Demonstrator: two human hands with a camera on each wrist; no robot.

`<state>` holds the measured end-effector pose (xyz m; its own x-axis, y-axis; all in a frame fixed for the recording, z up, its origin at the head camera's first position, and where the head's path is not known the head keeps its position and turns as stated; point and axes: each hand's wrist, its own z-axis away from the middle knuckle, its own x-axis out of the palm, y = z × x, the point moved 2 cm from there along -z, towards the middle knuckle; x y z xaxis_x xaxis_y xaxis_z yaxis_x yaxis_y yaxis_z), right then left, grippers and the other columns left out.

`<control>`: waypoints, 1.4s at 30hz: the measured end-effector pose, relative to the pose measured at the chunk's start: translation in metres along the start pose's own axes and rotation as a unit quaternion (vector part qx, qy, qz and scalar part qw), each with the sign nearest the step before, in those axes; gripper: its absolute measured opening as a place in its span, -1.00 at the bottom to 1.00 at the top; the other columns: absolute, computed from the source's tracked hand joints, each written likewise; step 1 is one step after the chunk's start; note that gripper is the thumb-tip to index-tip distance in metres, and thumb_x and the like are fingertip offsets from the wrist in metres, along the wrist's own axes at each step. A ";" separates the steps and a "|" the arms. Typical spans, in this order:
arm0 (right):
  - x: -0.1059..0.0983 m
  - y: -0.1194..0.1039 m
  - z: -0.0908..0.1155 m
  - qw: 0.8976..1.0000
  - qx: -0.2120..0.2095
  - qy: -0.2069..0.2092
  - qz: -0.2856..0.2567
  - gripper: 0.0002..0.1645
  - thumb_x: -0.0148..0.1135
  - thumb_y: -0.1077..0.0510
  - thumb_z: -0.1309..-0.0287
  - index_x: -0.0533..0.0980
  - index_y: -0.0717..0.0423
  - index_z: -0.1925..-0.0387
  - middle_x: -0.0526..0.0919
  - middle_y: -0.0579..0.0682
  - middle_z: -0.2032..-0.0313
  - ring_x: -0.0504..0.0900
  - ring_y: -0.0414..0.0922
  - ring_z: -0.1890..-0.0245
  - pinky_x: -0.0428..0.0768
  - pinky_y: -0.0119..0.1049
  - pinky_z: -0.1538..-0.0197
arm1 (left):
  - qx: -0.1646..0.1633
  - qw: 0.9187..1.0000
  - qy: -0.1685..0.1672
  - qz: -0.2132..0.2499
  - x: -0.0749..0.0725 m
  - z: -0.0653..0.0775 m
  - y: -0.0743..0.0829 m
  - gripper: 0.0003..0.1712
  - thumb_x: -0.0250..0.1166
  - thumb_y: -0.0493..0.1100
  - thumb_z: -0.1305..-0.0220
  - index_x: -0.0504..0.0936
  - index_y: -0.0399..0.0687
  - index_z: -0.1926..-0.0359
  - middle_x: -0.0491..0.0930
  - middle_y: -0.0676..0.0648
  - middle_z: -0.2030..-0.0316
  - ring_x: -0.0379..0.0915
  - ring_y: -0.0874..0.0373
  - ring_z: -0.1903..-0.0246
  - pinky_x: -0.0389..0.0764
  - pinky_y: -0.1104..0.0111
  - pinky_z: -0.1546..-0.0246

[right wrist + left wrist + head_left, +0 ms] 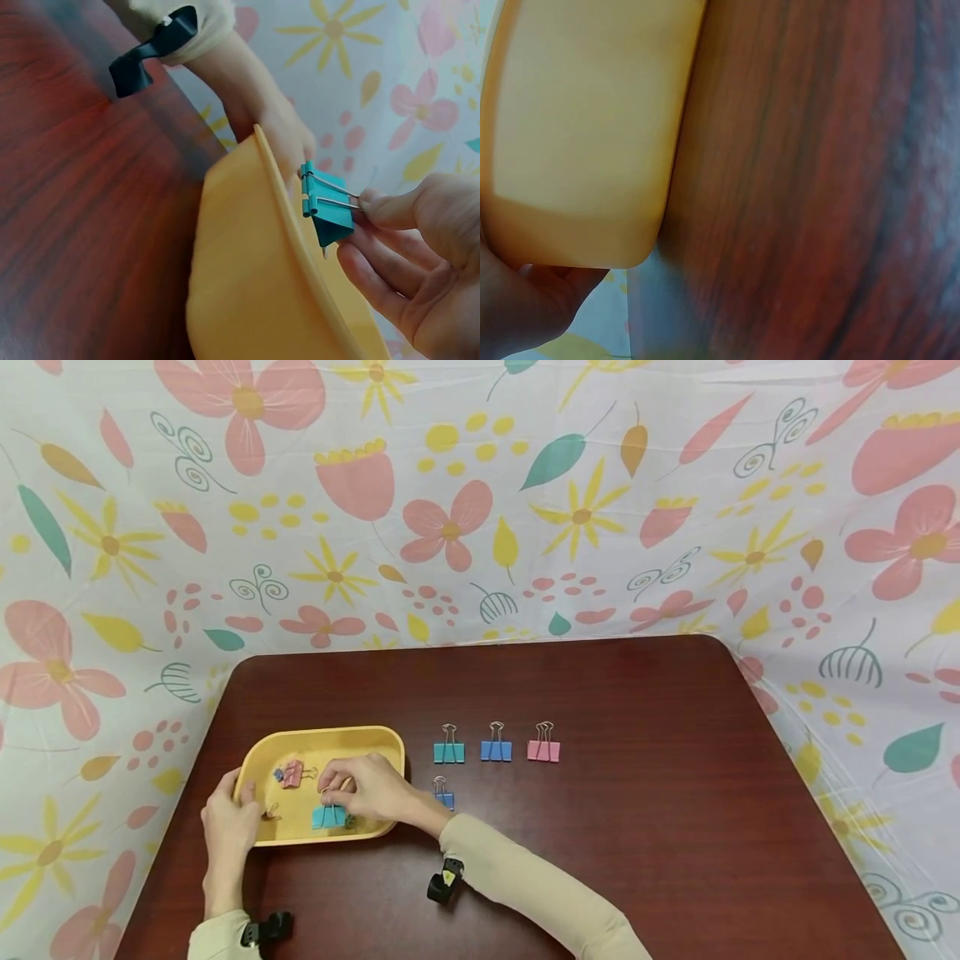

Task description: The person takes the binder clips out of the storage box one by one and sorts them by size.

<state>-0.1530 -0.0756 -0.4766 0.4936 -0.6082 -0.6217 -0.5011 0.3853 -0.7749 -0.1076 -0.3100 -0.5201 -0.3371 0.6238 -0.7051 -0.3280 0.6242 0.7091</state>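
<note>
On the table (675, 793), four clips (496, 752), left grip (231, 820) holding one tray (322, 738), right grip (375, 787) pinching one teal clip (327, 817)

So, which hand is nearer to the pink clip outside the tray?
Right: the right hand is over the tray, left of the pink clip; the left hand grips the tray's farther end.

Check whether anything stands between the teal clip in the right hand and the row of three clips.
Yes: the right wall of the tray stands between the teal clip and the row of clips. Past it, a blue clip lies on the row's near side.
</note>
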 end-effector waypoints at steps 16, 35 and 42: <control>-0.034 0.014 0.015 0.999 -0.015 0.016 -0.043 -0.91 0.28 0.20 -0.35 0.68 0.08 0.24 0.82 -0.12 0.34 0.69 -0.46 0.32 0.55 -0.65 0.21 | 0.005 1.000 0.007 -0.004 -0.002 0.001 0.001 -0.56 0.02 -0.20 -0.51 0.49 -0.31 -0.28 0.58 -0.50 -0.03 0.50 -0.32 0.08 0.44 0.02 0.18; -0.069 0.030 0.047 0.998 -0.020 0.046 -0.045 -0.90 0.25 0.20 -0.36 0.68 0.07 0.22 0.80 -0.05 0.35 0.70 -0.36 0.34 0.60 -0.54 0.16 | -0.003 1.000 -0.006 -0.006 0.001 0.001 0.000 -0.54 -0.01 -0.19 -0.52 0.46 -0.30 -0.32 0.54 -0.51 -0.09 0.45 -0.36 0.00 0.39 -0.08 0.07; -0.083 0.038 0.058 0.998 -0.006 0.053 -0.025 -0.91 0.27 0.18 -0.35 0.68 0.04 0.22 0.81 -0.09 0.36 0.69 -0.36 0.36 0.56 -0.51 0.11 | -0.002 1.000 -0.004 -0.004 0.001 0.000 0.000 -0.54 0.00 -0.20 -0.51 0.46 -0.30 -0.31 0.55 -0.51 -0.09 0.45 -0.36 0.00 0.39 -0.06 0.09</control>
<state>-0.1721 0.0302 -0.4610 0.4400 -0.6974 -0.5657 -0.4868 0.3441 -0.8029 -0.1078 -0.3091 -0.5203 -0.3282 0.6223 -0.7107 -0.3335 0.6275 0.7035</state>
